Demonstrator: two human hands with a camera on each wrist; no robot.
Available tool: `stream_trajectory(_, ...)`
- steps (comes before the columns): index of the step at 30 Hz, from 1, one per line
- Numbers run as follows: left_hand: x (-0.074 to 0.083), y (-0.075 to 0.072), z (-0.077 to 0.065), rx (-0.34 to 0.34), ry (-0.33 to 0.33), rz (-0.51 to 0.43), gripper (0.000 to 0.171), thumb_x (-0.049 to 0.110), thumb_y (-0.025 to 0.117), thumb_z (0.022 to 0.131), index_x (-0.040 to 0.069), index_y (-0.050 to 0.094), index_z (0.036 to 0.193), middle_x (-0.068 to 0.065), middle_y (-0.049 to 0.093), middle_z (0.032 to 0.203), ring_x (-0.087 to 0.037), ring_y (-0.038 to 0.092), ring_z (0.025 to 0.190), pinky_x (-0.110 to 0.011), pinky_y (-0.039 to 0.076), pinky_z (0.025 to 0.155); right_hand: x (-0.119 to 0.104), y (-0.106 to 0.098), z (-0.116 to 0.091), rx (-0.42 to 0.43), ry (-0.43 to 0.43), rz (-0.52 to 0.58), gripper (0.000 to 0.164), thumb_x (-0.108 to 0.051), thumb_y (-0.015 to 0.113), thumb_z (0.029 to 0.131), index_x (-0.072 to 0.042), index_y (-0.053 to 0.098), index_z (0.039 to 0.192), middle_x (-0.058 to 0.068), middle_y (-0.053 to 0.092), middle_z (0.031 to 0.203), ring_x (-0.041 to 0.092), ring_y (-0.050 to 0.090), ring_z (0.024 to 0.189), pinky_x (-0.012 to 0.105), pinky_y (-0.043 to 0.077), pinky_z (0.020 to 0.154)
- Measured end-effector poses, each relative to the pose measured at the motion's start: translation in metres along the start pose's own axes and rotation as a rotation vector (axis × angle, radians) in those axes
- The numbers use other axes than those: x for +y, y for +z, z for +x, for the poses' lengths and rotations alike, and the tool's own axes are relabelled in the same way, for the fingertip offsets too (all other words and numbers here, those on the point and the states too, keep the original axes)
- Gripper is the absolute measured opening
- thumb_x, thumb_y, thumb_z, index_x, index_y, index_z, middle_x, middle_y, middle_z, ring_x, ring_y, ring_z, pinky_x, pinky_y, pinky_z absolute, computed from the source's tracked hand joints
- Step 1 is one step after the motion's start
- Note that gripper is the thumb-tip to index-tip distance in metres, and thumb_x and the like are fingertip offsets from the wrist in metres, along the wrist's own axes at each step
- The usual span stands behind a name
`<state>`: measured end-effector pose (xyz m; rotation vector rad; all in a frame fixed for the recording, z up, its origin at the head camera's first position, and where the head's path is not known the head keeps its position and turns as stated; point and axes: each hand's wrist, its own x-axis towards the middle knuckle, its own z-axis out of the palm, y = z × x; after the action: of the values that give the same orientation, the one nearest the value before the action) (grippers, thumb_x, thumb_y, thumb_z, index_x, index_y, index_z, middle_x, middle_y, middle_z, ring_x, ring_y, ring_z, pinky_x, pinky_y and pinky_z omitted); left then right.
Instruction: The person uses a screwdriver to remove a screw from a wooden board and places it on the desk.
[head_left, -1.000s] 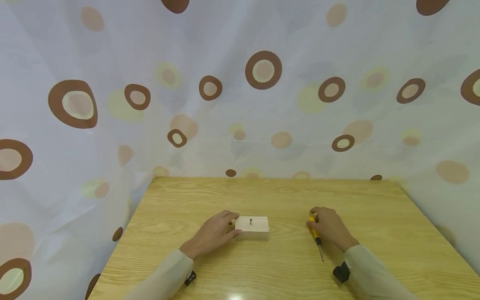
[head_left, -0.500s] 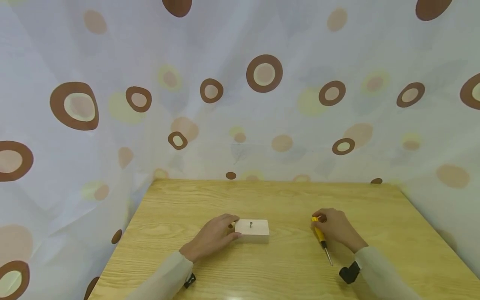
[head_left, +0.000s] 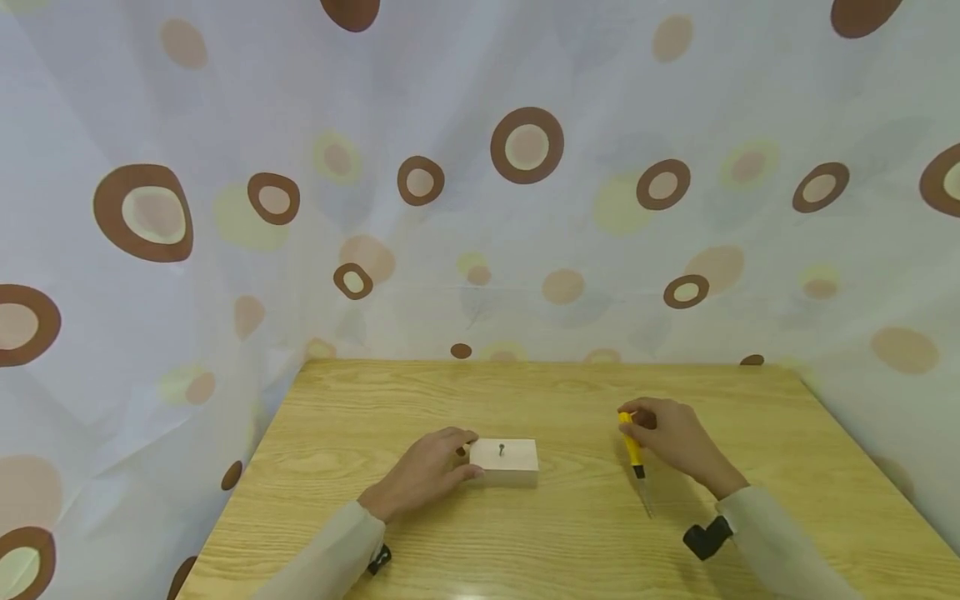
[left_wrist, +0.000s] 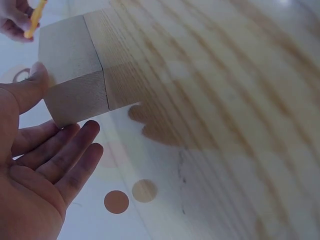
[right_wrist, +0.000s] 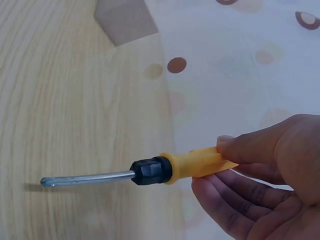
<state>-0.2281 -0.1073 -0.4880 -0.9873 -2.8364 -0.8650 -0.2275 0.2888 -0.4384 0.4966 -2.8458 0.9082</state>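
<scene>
While the wood-grained table [head_left: 577, 533] bears a block [head_left: 510, 468], sheeting [head_left: 465, 83] (spotted) hangs behind.

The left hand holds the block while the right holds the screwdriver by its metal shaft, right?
Not its shaft: the right wrist view shows the right hand pinching the screwdriver by its yellow handle. The left hand does hold the block.

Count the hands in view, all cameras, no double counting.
2. Left hand: gripping the left end of the block. Right hand: right of the block, holding the screwdriver by its handle. No sign of others hidden.
</scene>
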Motion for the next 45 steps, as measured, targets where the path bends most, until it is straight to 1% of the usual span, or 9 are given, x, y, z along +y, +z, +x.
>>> stream_trajectory(5, 0.002, -0.001, 0.002, -0.014, 0.001, -0.008, 0.054, 0.039, 0.07, 0.099, 0.003, 0.061, 0.138, -0.008, 0.067, 0.129, -0.018, 0.067, 0.106, -0.032, 0.057, 0.088, -0.011, -0.005, 0.002, 0.046, -0.048, 0.025, 0.028, -0.022, 0.072, 0.099, -0.007, 0.071, 0.123, 0.0, 0.074, 0.098, 0.015, 0.07, 0.084, 0.038, 0.058, 0.074)
stream_trajectory(9, 0.003, -0.002, 0.004, -0.009, 0.01, 0.0, 0.056, 0.038, 0.069, 0.1, 0.002, 0.059, 0.141, -0.008, 0.067, 0.128, -0.018, 0.067, 0.106, -0.033, 0.057, 0.089, -0.022, -0.008, 0.005, 0.091, -0.104, 0.057, 0.027, -0.02, 0.073, 0.099, -0.007, 0.071, 0.123, -0.002, 0.074, 0.095, 0.014, 0.07, 0.078, 0.029, 0.057, 0.069)
stream_trajectory(11, 0.003, -0.003, 0.005, -0.009, 0.01, -0.007, 0.058, 0.037, 0.069, 0.1, 0.0, 0.057, 0.143, -0.009, 0.067, 0.13, -0.019, 0.067, 0.107, -0.033, 0.057, 0.09, -0.026, -0.01, 0.007, 0.101, -0.122, 0.07, 0.028, -0.019, 0.073, 0.098, -0.006, 0.07, 0.124, -0.001, 0.074, 0.095, 0.014, 0.071, 0.076, 0.028, 0.057, 0.068)
stream_trajectory(16, 0.004, -0.003, 0.006, -0.014, 0.009, -0.023, 0.057, 0.035, 0.07, 0.1, -0.001, 0.057, 0.143, -0.009, 0.066, 0.129, -0.02, 0.067, 0.108, -0.033, 0.057, 0.09, -0.033, -0.011, 0.01, 0.087, -0.118, 0.102, 0.032, -0.02, 0.072, 0.099, -0.007, 0.069, 0.128, 0.0, 0.075, 0.101, 0.015, 0.072, 0.079, 0.028, 0.058, 0.071)
stream_trajectory(20, 0.003, -0.002, 0.005, -0.009, 0.023, 0.008, 0.055, 0.036, 0.069, 0.1, 0.0, 0.059, 0.14, -0.01, 0.064, 0.131, -0.02, 0.066, 0.109, -0.033, 0.057, 0.091, -0.036, -0.009, 0.011, 0.075, -0.107, 0.132, 0.032, -0.022, 0.072, 0.099, -0.009, 0.069, 0.128, 0.0, 0.074, 0.104, 0.012, 0.072, 0.084, 0.027, 0.059, 0.074)
stream_trajectory(26, 0.002, 0.0, 0.003, -0.004, 0.033, 0.046, 0.058, 0.041, 0.067, 0.1, 0.001, 0.059, 0.141, -0.01, 0.062, 0.133, -0.02, 0.066, 0.109, -0.034, 0.056, 0.091, -0.046, -0.008, 0.013, 0.1, -0.135, 0.124, 0.029, -0.019, 0.074, 0.097, -0.012, 0.07, 0.125, -0.002, 0.075, 0.104, 0.011, 0.072, 0.088, 0.028, 0.059, 0.078)
stream_trajectory(32, 0.0, 0.0, 0.003, -0.012, 0.038, 0.034, 0.058, 0.042, 0.066, 0.1, 0.001, 0.059, 0.141, -0.009, 0.062, 0.133, -0.018, 0.066, 0.108, -0.033, 0.056, 0.091, -0.059, -0.006, 0.015, 0.112, -0.13, 0.159, 0.028, -0.02, 0.075, 0.097, -0.013, 0.07, 0.124, -0.003, 0.074, 0.103, 0.012, 0.073, 0.087, 0.028, 0.059, 0.076)
stream_trajectory(39, -0.001, 0.0, 0.001, -0.014, 0.04, 0.035, 0.058, 0.041, 0.067, 0.099, 0.001, 0.06, 0.141, -0.008, 0.063, 0.133, -0.017, 0.066, 0.107, -0.031, 0.056, 0.09, -0.073, 0.003, 0.023, 0.139, -0.175, 0.211, 0.027, -0.019, 0.075, 0.097, -0.011, 0.071, 0.123, -0.001, 0.074, 0.101, 0.021, 0.074, 0.085, 0.028, 0.059, 0.073)
stream_trajectory(45, -0.001, 0.001, 0.002, -0.019, 0.031, 0.042, 0.06, 0.042, 0.066, 0.099, 0.001, 0.059, 0.142, -0.009, 0.062, 0.133, -0.017, 0.066, 0.107, -0.032, 0.056, 0.091, -0.084, 0.009, 0.03, 0.173, -0.197, 0.229, 0.027, -0.016, 0.077, 0.095, -0.013, 0.071, 0.121, -0.002, 0.074, 0.099, 0.017, 0.073, 0.084, 0.028, 0.059, 0.072)
